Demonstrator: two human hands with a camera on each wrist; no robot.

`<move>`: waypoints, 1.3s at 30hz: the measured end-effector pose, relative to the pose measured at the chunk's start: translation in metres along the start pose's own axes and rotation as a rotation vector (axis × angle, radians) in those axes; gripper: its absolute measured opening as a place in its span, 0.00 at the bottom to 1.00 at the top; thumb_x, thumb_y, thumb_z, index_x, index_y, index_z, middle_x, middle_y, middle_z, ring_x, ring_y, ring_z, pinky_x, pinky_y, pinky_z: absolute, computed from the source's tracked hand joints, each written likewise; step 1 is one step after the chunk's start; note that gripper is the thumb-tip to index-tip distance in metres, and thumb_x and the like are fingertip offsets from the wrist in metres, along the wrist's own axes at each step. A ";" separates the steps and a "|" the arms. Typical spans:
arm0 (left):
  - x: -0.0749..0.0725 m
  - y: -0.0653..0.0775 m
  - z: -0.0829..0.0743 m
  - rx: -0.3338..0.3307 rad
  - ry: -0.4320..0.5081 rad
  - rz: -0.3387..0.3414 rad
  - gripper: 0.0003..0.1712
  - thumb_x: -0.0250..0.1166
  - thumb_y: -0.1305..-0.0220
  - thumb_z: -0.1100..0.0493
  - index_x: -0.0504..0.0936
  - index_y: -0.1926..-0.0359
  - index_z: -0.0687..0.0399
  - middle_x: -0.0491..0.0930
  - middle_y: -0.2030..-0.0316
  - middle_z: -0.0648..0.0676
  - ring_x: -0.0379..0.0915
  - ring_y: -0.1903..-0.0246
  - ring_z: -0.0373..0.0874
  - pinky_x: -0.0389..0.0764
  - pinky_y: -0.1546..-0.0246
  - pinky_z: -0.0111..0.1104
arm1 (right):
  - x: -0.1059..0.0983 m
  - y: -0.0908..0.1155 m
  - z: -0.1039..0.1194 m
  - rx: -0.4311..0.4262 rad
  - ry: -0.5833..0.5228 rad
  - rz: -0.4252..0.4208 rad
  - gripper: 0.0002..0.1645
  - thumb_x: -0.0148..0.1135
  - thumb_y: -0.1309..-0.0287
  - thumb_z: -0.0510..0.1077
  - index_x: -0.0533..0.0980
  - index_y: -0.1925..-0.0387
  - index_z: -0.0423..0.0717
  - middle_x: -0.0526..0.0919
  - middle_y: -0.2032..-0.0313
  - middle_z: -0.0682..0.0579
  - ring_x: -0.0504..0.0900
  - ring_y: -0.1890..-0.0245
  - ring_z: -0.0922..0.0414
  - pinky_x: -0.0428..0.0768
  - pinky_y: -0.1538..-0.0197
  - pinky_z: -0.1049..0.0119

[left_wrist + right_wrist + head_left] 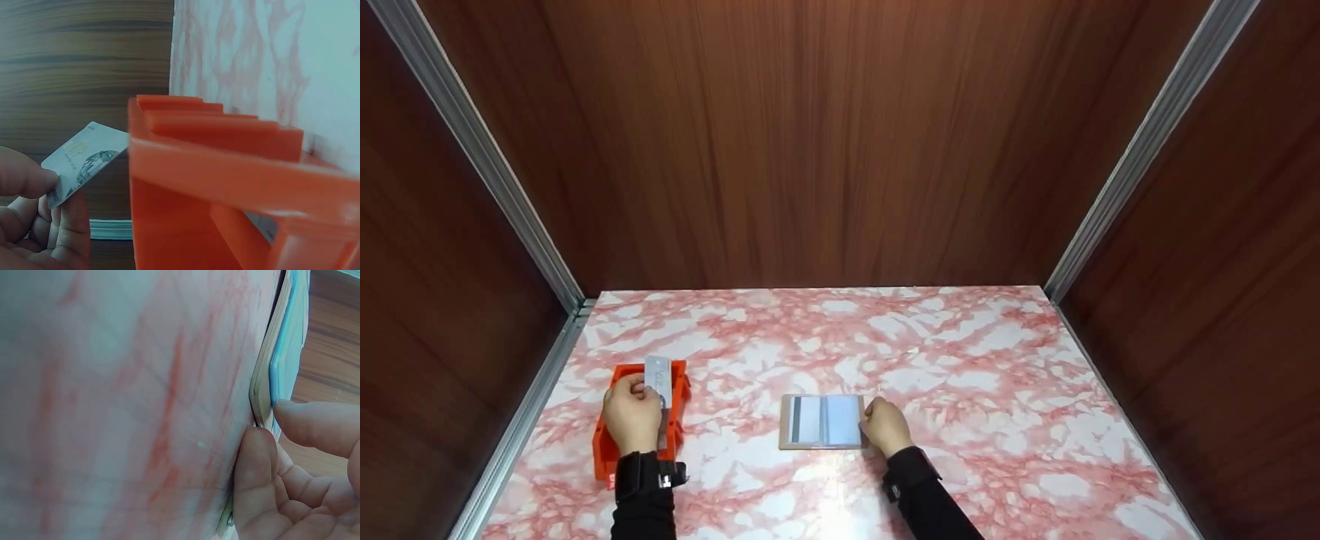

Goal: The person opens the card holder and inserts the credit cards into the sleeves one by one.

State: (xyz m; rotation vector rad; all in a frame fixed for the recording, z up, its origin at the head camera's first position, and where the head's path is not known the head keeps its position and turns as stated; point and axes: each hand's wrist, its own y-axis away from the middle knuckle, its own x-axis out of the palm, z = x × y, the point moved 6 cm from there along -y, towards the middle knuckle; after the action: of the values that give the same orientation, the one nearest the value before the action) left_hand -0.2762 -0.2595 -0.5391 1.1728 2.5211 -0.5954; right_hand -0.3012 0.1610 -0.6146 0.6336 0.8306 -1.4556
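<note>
My left hand (pixel 631 416) pinches a white-silver card (pixel 658 373) between thumb and fingers, over an orange plastic bin (pixel 679 390). In the left wrist view the card (pixel 84 157) shows a dark printed picture and stands beside the bin's wall (pixel 225 163). To the right, a card holder (pixel 844 420) with a tan cover lies open on the table, its clear sleeves showing. At its right edge is my right hand (pixel 886 427), pinching it. Up close in the right wrist view, the thumb rests against the bluish sleeves and a curled finger is at the tan cover (pixel 260 391).
The table (pixel 960 360) has a red and white marbled top. Dark wood panels (pixel 810 150) rise at the back and both sides, with metal rails (pixel 1155 142) along the corners. Part of a dark item (pixel 663 431) shows inside the bin.
</note>
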 end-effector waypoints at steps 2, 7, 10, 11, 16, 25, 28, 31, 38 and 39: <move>0.000 0.001 -0.005 0.007 0.009 -0.005 0.14 0.54 0.35 0.71 0.78 0.51 0.73 0.75 0.60 0.67 0.72 0.60 0.59 0.72 0.57 0.47 | 0.000 0.000 0.000 0.003 -0.002 0.002 0.08 0.66 0.53 0.32 0.74 0.71 0.37 0.78 0.75 0.46 0.77 0.74 0.48 0.77 0.66 0.53; 0.000 0.002 -0.019 0.049 0.014 -0.047 0.13 0.54 0.38 0.72 0.79 0.54 0.73 0.75 0.63 0.65 0.72 0.62 0.58 0.71 0.59 0.44 | 0.001 0.000 -0.001 0.015 -0.001 0.006 0.08 0.67 0.53 0.33 0.74 0.71 0.38 0.78 0.75 0.47 0.77 0.74 0.48 0.77 0.65 0.53; 0.000 0.002 -0.024 0.078 0.016 -0.074 0.13 0.55 0.41 0.72 0.80 0.56 0.73 0.76 0.65 0.65 0.73 0.63 0.58 0.71 0.59 0.43 | 0.001 -0.001 -0.001 0.014 0.004 0.007 0.09 0.68 0.52 0.33 0.74 0.70 0.37 0.77 0.76 0.48 0.77 0.74 0.48 0.77 0.65 0.53; 0.001 0.002 -0.024 0.088 0.017 -0.081 0.13 0.56 0.42 0.72 0.81 0.57 0.73 0.76 0.65 0.65 0.73 0.63 0.58 0.71 0.59 0.42 | 0.001 -0.001 0.000 0.015 0.004 0.009 0.09 0.68 0.51 0.33 0.74 0.70 0.37 0.77 0.76 0.48 0.77 0.74 0.48 0.77 0.65 0.53; 0.007 0.004 -0.030 0.115 0.042 -0.066 0.11 0.58 0.41 0.73 0.81 0.58 0.72 0.77 0.66 0.65 0.73 0.64 0.58 0.71 0.60 0.42 | 0.000 -0.001 0.000 0.020 0.001 0.013 0.09 0.67 0.52 0.33 0.74 0.69 0.36 0.77 0.75 0.47 0.78 0.73 0.48 0.78 0.64 0.53; 0.030 0.019 -0.041 0.155 0.095 -0.026 0.11 0.59 0.43 0.74 0.82 0.59 0.72 0.78 0.66 0.64 0.76 0.66 0.57 0.75 0.63 0.39 | 0.001 -0.001 -0.002 0.029 -0.001 0.005 0.09 0.67 0.53 0.33 0.74 0.71 0.38 0.78 0.75 0.47 0.77 0.73 0.48 0.77 0.65 0.53; 0.041 0.026 -0.042 0.151 0.124 0.007 0.12 0.60 0.43 0.74 0.82 0.58 0.72 0.79 0.66 0.64 0.77 0.66 0.56 0.75 0.65 0.35 | 0.001 -0.001 -0.002 0.026 -0.007 0.009 0.08 0.66 0.53 0.33 0.74 0.71 0.37 0.78 0.75 0.47 0.77 0.74 0.48 0.77 0.65 0.53; 0.052 0.034 -0.043 0.126 0.145 0.048 0.12 0.60 0.43 0.73 0.82 0.57 0.71 0.79 0.65 0.63 0.77 0.66 0.55 0.76 0.65 0.34 | 0.001 0.000 -0.001 0.023 -0.009 0.016 0.08 0.66 0.52 0.32 0.74 0.70 0.36 0.78 0.75 0.46 0.77 0.74 0.48 0.77 0.65 0.54; 0.077 0.052 -0.041 0.061 0.191 0.116 0.12 0.61 0.44 0.73 0.82 0.58 0.70 0.81 0.67 0.61 0.78 0.67 0.53 0.77 0.65 0.36 | 0.000 0.001 0.001 0.003 -0.003 0.012 0.09 0.67 0.51 0.33 0.74 0.69 0.35 0.77 0.76 0.48 0.76 0.74 0.49 0.77 0.65 0.54; 0.081 0.054 -0.041 0.059 0.202 0.121 0.12 0.61 0.45 0.73 0.82 0.58 0.70 0.81 0.67 0.62 0.78 0.67 0.53 0.77 0.65 0.36 | 0.000 0.001 0.001 -0.002 -0.001 0.006 0.09 0.67 0.51 0.33 0.75 0.69 0.35 0.77 0.76 0.48 0.76 0.74 0.49 0.77 0.65 0.53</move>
State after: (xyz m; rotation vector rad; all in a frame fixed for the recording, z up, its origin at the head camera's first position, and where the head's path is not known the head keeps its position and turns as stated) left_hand -0.2880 -0.1552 -0.5514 1.4627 2.5881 -0.5494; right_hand -0.3004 0.1600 -0.6141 0.6338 0.8286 -1.4495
